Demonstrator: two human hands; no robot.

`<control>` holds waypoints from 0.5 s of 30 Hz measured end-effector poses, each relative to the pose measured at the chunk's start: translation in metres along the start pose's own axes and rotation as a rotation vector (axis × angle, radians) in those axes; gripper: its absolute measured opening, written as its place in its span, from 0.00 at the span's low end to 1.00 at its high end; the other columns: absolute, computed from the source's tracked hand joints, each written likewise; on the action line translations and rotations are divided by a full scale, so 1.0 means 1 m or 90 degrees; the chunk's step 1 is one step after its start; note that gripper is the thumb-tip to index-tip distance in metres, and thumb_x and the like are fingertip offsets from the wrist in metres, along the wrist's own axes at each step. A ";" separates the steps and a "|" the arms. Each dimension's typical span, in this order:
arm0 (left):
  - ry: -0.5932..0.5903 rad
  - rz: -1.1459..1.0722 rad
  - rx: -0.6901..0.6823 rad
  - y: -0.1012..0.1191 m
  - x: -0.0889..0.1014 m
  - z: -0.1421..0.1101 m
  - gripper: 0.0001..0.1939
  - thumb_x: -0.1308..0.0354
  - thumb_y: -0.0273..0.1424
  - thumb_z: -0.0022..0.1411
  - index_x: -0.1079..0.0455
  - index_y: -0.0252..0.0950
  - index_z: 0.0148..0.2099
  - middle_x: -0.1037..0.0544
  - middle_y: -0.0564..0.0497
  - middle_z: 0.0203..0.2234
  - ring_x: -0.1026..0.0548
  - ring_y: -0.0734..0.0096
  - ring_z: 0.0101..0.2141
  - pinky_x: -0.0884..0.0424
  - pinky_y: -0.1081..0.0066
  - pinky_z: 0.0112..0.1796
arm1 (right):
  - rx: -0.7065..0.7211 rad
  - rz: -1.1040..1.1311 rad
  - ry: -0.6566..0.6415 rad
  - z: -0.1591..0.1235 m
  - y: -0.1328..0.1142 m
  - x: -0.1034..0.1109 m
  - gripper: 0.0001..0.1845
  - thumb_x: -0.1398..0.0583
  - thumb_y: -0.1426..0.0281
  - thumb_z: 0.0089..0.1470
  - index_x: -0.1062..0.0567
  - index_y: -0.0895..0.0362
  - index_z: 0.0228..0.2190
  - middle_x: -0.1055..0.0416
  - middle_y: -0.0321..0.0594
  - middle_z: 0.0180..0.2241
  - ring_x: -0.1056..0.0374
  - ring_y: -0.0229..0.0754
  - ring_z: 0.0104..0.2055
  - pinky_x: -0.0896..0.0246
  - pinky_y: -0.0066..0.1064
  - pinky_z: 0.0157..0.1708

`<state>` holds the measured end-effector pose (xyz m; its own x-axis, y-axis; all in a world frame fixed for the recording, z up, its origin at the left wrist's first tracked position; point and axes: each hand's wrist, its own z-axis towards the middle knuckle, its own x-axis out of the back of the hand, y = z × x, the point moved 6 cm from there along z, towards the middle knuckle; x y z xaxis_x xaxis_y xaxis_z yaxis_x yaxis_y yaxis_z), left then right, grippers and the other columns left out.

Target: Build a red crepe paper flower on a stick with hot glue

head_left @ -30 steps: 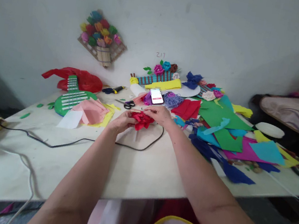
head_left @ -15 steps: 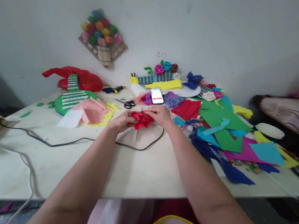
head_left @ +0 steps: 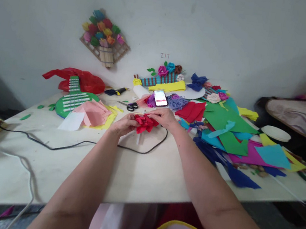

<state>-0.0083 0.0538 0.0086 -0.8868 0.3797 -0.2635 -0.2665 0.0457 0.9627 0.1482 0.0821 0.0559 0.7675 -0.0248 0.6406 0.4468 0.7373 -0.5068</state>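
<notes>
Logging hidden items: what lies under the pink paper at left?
Under the pink paper, yellow paper shows past the right edge and a green guitar-shaped piece past the left. Whatever else lies beneath is covered and cannot be seen.

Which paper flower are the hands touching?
The red one between the left hand and the right hand. No hand touches the others, in the bunch on the wall or at the table's back.
</notes>
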 end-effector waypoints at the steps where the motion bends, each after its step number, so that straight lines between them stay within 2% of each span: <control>1: -0.002 0.001 0.002 0.000 -0.001 0.000 0.23 0.31 0.23 0.36 0.23 0.32 0.40 0.19 0.46 0.31 0.23 0.68 0.29 0.28 0.72 0.34 | -0.002 -0.005 -0.004 0.000 -0.001 0.000 0.09 0.36 0.67 0.54 0.17 0.50 0.37 0.19 0.38 0.39 0.24 0.43 0.42 0.32 0.32 0.43; 9: -0.018 -0.018 -0.018 -0.001 0.002 0.002 0.22 0.32 0.21 0.37 0.25 0.34 0.40 0.20 0.49 0.30 0.23 0.69 0.28 0.29 0.72 0.32 | 0.002 -0.044 -0.025 0.000 -0.003 -0.003 0.11 0.39 0.67 0.58 0.18 0.50 0.41 0.20 0.38 0.43 0.25 0.43 0.45 0.32 0.32 0.45; 15: -0.018 -0.021 -0.011 0.000 0.000 0.001 0.23 0.31 0.22 0.36 0.24 0.33 0.40 0.20 0.49 0.29 0.23 0.70 0.28 0.28 0.73 0.32 | 0.004 -0.063 -0.034 -0.001 -0.006 -0.001 0.11 0.38 0.68 0.57 0.18 0.50 0.40 0.20 0.39 0.43 0.25 0.43 0.46 0.33 0.31 0.45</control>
<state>-0.0079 0.0545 0.0086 -0.8662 0.4046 -0.2934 -0.3022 0.0435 0.9523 0.1452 0.0775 0.0578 0.6941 -0.0616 0.7172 0.5164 0.7368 -0.4365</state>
